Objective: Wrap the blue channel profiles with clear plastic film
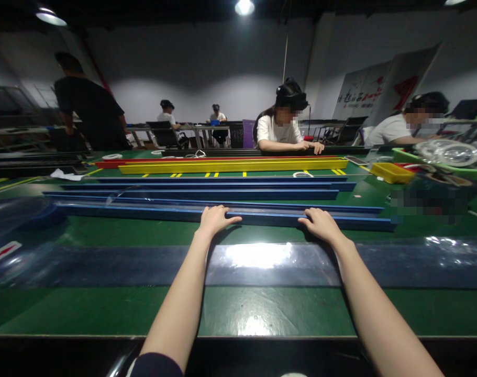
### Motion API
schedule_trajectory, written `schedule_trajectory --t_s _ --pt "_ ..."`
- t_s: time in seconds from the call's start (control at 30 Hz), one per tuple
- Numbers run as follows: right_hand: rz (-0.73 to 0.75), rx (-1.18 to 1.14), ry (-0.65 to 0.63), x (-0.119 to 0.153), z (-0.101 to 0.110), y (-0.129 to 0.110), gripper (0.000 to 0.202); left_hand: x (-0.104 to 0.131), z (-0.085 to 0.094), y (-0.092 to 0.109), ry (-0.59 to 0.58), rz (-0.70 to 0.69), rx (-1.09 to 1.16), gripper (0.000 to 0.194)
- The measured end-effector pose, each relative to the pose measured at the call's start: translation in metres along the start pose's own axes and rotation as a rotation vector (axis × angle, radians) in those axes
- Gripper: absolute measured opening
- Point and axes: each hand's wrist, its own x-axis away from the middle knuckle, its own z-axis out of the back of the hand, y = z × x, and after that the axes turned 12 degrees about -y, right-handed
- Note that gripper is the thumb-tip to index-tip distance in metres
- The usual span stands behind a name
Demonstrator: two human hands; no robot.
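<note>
Left hand [214,220] and right hand [320,224] both laid on long blue channel-shaped rail [267,218], frame centre; thumbs apart from fingers, clamping cannot be told. Flat transparent plastic strip [273,276] below; long yellow rail [230,166] above centre.

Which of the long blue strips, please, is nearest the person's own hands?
The frontmost blue strip, with the left hand and right hand both at it; the other blue strips lie farther back.
</note>
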Motion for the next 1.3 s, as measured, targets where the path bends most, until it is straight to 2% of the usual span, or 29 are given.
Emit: schedule_trajectory --t_s 0.33,0.67,0.93,1.1,1.3 --pt "0.015 -0.006 0.003 0.0 0.001 0.001 0.027 -0.001 -0.006 -0.003 0.05 -0.035 0.022 0.053" --pt "0.063 -0.043 0.034 0.0 -0.002 0.003 0.025 0.003 -0.004 -0.007 0.104 -0.067 0.159 0.023" --pt "0.094 -0.082 0.084 -0.005 -0.011 0.01 0.025 0.002 -0.008 -0.007 0.196 -0.07 0.148 0.024" --pt "0.125 -0.107 0.121 -0.009 -0.015 0.013 0.026 0.003 -0.008 -0.007 0.215 -0.074 0.104 0.026" --pt "0.104 -0.151 0.12 -0.005 -0.014 0.031 0.027 0.003 -0.008 0.008 0.216 -0.098 0.07 0.026"
